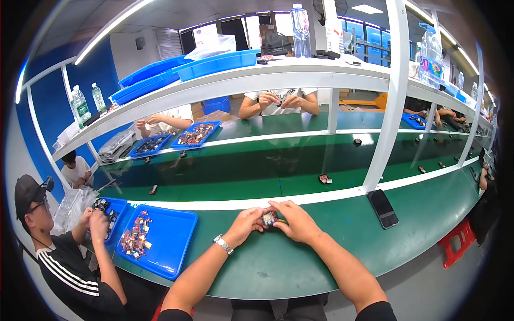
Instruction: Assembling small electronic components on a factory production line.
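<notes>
Over the near part of the green table, my left hand (247, 226) and my right hand (297, 222) meet around a small electronic part (269, 218). It is dark at the edges with a pale, yellowish face, and too small to name more exactly. Fingers of both hands are closed on it from either side and hide its edges. A silver watch is on my left wrist. To the left, a blue tray (179, 235) holds a heap of small red and pale parts (137, 235) at its left side.
A black phone (383, 208) lies right of my hands, beside a white post (390, 107). Across the white rail, loose parts (325, 179) lie on the green belt (241, 176). A co-worker (69, 257) sits at left by another blue tray (113, 206). A shelf (241, 75) spans above.
</notes>
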Available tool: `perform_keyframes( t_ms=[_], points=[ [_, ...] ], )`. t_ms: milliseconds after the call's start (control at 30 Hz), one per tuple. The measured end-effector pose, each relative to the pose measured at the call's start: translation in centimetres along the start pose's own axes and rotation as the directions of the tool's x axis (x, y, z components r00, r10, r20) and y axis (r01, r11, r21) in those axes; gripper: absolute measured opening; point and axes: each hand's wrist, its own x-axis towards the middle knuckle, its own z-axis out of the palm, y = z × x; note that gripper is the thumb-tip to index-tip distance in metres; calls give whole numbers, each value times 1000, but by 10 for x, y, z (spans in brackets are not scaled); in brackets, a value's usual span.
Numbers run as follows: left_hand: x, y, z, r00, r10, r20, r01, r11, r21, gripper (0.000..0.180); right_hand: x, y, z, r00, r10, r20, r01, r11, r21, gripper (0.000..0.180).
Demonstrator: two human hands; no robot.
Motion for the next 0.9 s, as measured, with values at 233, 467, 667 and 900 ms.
perform_keyframes(
  t_ms=[233,467,667,900],
  points=[
    [0,4,-15,975,-20,221,33,998,-53,33,4,-14,-4,996,-25,82,31,997,-75,62],
    [-11,0,6,999,29,-32,-34,983,-178,31,0,-16,13,996,38,-77,-42,998,-53,37],
    [-10,-6,5,997,79,-2,-79,988,-131,29,4,-6,24,997,-38,-65,32,996,-89,28],
    [-10,-6,3,994,94,49,-89,992,-94,33,8,-6,23,994,-40,-105,19,981,-191,13]
  ],
)
